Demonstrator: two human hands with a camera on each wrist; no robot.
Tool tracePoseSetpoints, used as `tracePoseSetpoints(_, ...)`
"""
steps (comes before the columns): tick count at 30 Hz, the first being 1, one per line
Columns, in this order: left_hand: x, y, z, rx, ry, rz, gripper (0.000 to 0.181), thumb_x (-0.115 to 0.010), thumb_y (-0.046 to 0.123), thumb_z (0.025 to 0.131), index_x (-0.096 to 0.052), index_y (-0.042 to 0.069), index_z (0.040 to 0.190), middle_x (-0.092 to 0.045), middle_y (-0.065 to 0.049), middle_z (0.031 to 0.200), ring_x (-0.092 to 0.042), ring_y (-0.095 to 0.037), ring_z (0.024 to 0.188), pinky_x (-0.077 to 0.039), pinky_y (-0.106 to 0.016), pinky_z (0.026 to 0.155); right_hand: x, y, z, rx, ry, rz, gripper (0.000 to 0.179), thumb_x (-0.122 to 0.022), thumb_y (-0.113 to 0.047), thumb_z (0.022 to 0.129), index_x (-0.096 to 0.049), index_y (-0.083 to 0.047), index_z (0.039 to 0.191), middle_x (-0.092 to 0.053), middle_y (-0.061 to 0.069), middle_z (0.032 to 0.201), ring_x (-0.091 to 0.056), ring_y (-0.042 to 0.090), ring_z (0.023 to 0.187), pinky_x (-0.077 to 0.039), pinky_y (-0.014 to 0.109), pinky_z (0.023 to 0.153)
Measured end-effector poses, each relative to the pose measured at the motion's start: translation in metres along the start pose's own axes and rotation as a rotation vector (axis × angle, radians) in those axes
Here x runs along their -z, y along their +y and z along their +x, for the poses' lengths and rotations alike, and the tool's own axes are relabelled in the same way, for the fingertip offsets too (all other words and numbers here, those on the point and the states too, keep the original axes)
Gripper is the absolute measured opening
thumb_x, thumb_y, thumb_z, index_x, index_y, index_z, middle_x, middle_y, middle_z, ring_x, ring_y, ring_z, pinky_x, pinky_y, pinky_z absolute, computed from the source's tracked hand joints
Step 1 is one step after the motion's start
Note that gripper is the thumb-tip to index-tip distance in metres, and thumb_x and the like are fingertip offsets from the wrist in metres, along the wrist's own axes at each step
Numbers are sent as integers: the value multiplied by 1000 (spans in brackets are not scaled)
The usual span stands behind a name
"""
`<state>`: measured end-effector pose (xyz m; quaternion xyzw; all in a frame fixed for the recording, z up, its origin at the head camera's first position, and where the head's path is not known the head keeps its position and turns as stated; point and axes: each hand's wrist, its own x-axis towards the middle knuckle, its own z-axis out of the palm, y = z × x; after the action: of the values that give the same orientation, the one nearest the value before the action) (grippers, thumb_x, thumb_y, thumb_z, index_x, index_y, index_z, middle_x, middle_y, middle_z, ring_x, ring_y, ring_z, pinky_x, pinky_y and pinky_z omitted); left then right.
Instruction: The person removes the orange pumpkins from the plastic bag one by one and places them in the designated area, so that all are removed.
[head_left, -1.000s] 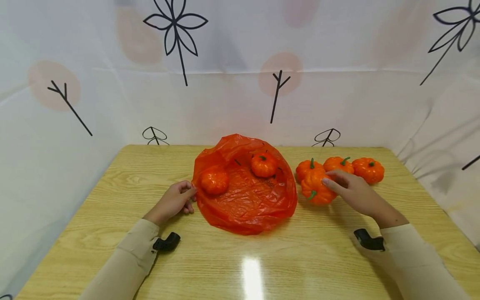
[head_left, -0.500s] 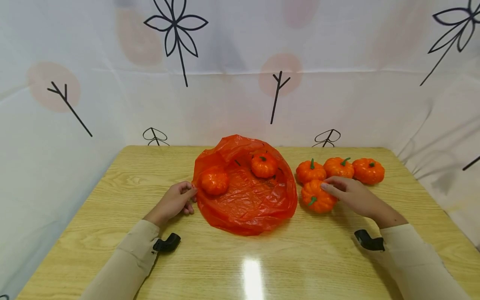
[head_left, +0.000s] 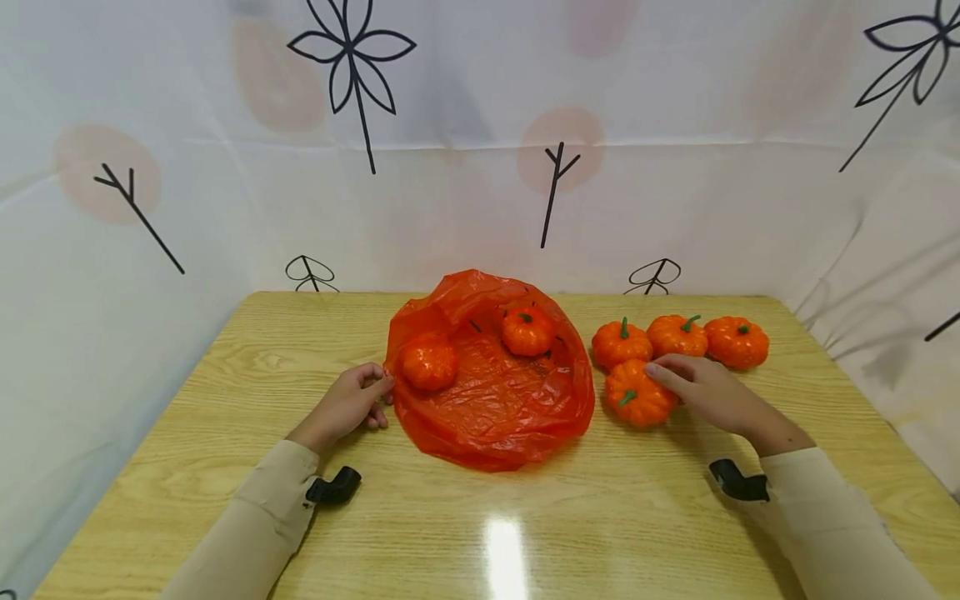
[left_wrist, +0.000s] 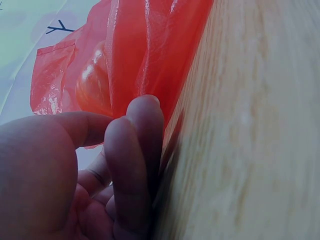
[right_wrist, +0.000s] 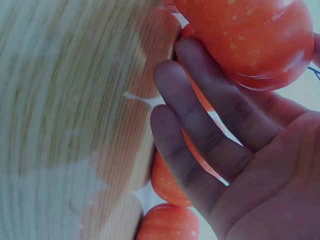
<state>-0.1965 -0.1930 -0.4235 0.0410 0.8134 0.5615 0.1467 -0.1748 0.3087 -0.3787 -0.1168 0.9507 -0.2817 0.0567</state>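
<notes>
In the head view a thin red plastic bag (head_left: 487, 417) lies spread wide, with two small orange pumpkins in it, one at the left (head_left: 430, 363) and one at the back right (head_left: 528, 331). My left hand (head_left: 348, 402) pinches the bag's left edge; the left wrist view has thumb and fingertips at the plastic (left_wrist: 135, 55). To the right of the bag, my right hand (head_left: 705, 390) grips a green-stemmed orange pumpkin (head_left: 637, 396), its stem tilted toward me. In the right wrist view that pumpkin (right_wrist: 255, 40) sits against the fingers. Whether it touches the table I cannot tell.
Behind the held pumpkin stand three more in a row, a left one (head_left: 621, 343), a middle one (head_left: 677, 333) and a right one (head_left: 738, 342). The wooden table (head_left: 420, 533) backs onto a patterned white cloth (head_left: 450, 208).
The right hand has brought its pumpkin lower and toward me, off the front of the row behind, then shifted it slightly right. The left hand and the bag keep their place.
</notes>
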Motion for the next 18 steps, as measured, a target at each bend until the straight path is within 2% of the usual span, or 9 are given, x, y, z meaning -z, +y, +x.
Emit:
tracePoseSetpoints(6, 0, 0, 0, 1, -1, 0, 28, -51, 31, 106, -53, 2, 106, -60, -9, 90, -64, -16, 57, -54, -23, 53, 3, 2, 0, -23, -12, -2, 54, -41, -49, 106, -63, -5, 129, -64, 19, 128, -57, 38, 117, -45, 60, 97)
tracePoseSetpoints(9, 0, 0, 0, 0, -2, -6, 28, -51, 31, 106, -53, 2, 106, -59, -9, 89, -64, -16, 57, -54, -23, 53, 3, 5, 1, -30, -16, 3, 51, -41, -48, 106, -66, -7, 122, -67, 12, 115, -59, 30, 106, -49, 48, 90)
tracePoseSetpoints(13, 0, -1, 1, -3, -2, -12, 28, -51, 30, 106, -52, 2, 105, -59, -9, 89, -64, -17, 57, -54, -23, 53, 3, 9, 3, -36, -29, 34, 45, -41, -44, 107, -67, -8, 113, -63, 4, 95, -56, 19, 88, -46, 29, 74)
tracePoseSetpoints(18, 0, -2, 2, -3, -2, -14, 27, -51, 30, 106, -52, 2, 105, -59, -9, 89, -64, -16, 57, -54, -23, 52, 2, 14, 3, -41, -42, 67, 42, -41, -42, 108, -65, -8, 107, -59, 2, 86, -55, 15, 80, -45, 24, 68)
